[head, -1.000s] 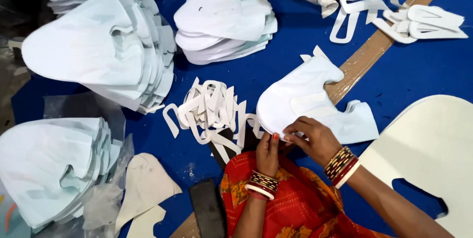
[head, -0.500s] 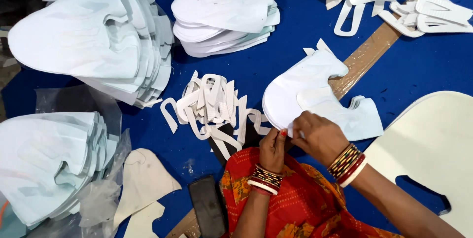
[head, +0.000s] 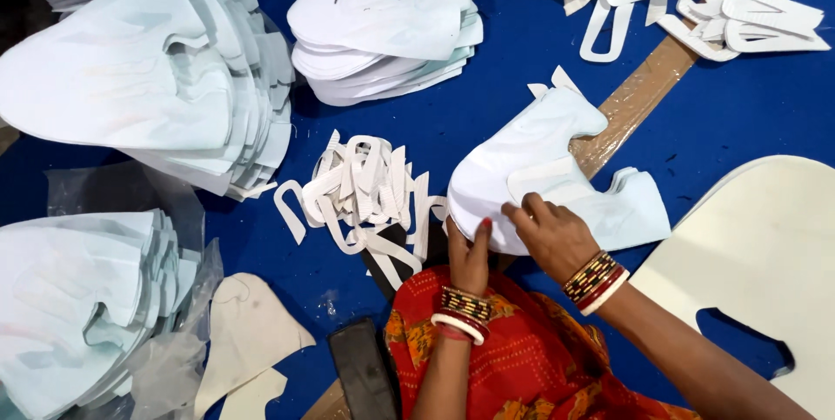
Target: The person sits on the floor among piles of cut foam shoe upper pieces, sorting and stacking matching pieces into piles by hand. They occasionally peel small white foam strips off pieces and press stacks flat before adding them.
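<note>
Since a second ago, both my hands slid up: left hand (head: 470, 256) and right hand (head: 551, 236), fingers together, press the white shoe-upper piece (head: 539, 168); loose strips (head: 361, 190) at nine o'clock.

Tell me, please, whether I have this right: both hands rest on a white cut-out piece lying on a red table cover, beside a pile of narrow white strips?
Not quite: the table cover is blue, not red, as the head view shows. The red is the cloth on the person's lap. The rest holds: the left hand and right hand rest on the white cut-out piece, beside the pile of narrow white strips.
</note>
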